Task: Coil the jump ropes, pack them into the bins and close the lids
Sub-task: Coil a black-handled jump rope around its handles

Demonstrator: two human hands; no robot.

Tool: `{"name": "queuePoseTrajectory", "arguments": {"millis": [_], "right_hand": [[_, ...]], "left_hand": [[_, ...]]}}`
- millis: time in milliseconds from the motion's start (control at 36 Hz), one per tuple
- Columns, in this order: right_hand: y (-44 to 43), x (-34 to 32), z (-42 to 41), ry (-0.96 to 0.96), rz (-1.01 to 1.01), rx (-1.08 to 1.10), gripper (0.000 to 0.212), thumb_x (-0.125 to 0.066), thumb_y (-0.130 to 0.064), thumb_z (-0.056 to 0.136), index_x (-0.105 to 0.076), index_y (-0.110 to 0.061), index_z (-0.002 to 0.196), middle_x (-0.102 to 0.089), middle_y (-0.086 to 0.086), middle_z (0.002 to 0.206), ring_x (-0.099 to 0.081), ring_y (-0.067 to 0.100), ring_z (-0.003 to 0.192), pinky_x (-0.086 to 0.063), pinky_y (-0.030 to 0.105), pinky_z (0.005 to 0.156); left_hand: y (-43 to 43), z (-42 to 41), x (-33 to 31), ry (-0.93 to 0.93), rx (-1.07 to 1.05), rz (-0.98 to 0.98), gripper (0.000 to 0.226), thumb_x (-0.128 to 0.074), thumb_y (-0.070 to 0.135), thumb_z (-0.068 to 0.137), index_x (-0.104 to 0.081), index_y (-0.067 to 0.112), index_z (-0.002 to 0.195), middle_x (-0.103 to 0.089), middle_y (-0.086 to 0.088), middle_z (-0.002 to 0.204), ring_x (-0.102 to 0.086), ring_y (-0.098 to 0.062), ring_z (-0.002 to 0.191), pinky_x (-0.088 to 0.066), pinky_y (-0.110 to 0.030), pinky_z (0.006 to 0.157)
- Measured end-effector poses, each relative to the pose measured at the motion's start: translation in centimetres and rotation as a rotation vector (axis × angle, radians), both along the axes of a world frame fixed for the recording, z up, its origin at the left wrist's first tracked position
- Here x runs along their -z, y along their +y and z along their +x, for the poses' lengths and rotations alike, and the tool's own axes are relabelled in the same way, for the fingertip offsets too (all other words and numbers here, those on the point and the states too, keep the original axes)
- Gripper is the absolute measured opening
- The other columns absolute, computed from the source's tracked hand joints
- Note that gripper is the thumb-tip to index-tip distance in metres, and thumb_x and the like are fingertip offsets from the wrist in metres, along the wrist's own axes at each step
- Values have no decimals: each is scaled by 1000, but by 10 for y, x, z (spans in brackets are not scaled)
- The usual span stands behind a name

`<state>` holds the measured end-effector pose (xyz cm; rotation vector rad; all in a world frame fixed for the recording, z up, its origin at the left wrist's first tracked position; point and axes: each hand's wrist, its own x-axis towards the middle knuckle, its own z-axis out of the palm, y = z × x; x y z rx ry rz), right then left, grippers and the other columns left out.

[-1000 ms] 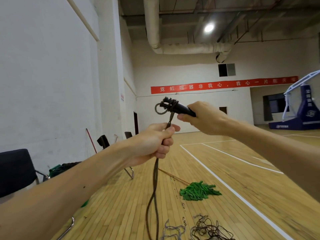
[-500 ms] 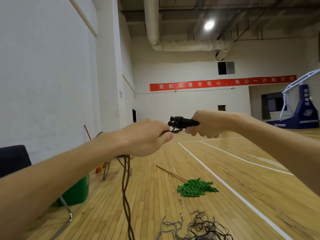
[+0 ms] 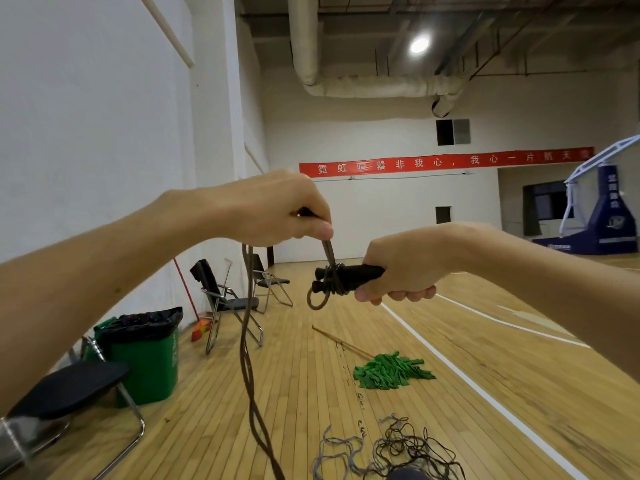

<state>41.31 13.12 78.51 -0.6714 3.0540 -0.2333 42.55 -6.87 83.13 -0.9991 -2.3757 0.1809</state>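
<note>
A green plastic bin [image 3: 145, 362] lined with a black bag stands at the near left on the wooden floor [image 3: 519, 341]. In the middle, the raised left hand [image 3: 277, 209] has its fingers curled and pinches the thin brown jump rope [image 3: 246, 306]. 2 strands hang from it down to the floor. The rope is wound around the black plastic handles [image 3: 346, 280], which the right hand [image 3: 401, 268] grips in a closed fist. A tangled pile of dark ropes [image 3: 398, 452] lies on the near floor.

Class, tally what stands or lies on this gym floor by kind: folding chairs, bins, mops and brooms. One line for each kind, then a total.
Folding chairs: 3
Green bin: 1
Green mop: 1
Red broom: 1
Total: 6
</note>
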Motion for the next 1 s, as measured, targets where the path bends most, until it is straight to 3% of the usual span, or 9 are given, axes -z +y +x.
{"name": "queuePoseTrajectory", "arguments": {"millis": [278, 444, 528, 667, 750, 806, 861, 917, 1000], "right_hand": [[-13, 5, 20, -2, 2, -140, 34, -57, -33, 102, -63, 0, 101, -47, 0, 62, -42, 11, 45, -40, 19, 42], [-14, 5, 27, 16, -42, -245, 26, -61, -31, 100, -55, -13, 82, -48, -2, 59, -43, 7, 40, -41, 19, 43], [-14, 8, 26, 18, -85, -289, 27, -68, -31, 95, -54, -12, 82, -47, -9, 50, -42, 7, 39, -40, 18, 43], [-12, 10, 22, 48, -206, -371, 21, -71, -25, 93, -58, -8, 88, -50, -6, 54, -48, 9, 43, -43, 18, 45], [-9, 10, 22, 80, -326, -436, 19, -68, -22, 94, -57, -11, 84, -53, -3, 56, -52, 14, 47, -47, 22, 49], [-8, 11, 22, 96, -411, -481, 18, -66, -20, 95, -55, -12, 83, -53, -3, 55, -52, 15, 47, -48, 24, 51], [-6, 12, 21, 120, -487, -510, 19, -65, -18, 97, -53, -8, 85, -52, -2, 55, -51, 16, 47, -47, 27, 53], [-5, 12, 18, 144, -559, -522, 21, -64, -17, 97, -52, -1, 89, -51, 1, 56, -50, 17, 46, -45, 31, 54], [-2, 12, 13, 181, -657, -520, 27, -63, -15, 97, -51, 9, 98, -50, 1, 56, -49, 16, 46, -44, 28, 53]], "left_hand": [[-8, -10, 1, -268, 115, 160, 19, -58, 35, 95, -74, 28, 89, -65, 12, 67, -49, -2, 55, -40, -14, 57], [-16, -18, 9, -390, 227, 312, 36, -54, 37, 96, -73, 36, 65, -59, 5, 59, -36, -14, 52, -33, -18, 50], [-19, -22, 16, -458, 262, 373, 32, -55, 41, 93, -75, 24, 74, -61, -6, 66, -37, -20, 56, -34, -18, 49], [-25, -29, 22, -557, 301, 460, 34, -50, 30, 100, -71, 11, 82, -55, 3, 58, -43, -7, 49, -38, -16, 50], [-26, -34, 22, -603, 331, 525, 41, -47, 32, 101, -67, -1, 86, -62, 1, 64, -58, -11, 58, -49, -20, 57], [-26, -35, 24, -582, 311, 577, 42, -55, 47, 94, -71, 8, 88, -67, -4, 75, -60, -25, 66, -51, -23, 57], [-33, -43, 25, -636, 257, 577, 34, -66, 56, 88, -72, 23, 99, -67, 3, 77, -59, -23, 63, -49, -29, 54], [-31, -46, 28, -708, 239, 611, 44, -63, 41, 94, -62, 6, 120, -60, 9, 69, -53, -8, 57, -43, -24, 55], [-19, -36, 30, -685, 313, 629, 42, -38, 23, 107, -50, -13, 124, -46, 8, 57, -33, -6, 50, -32, -18, 48]]}}
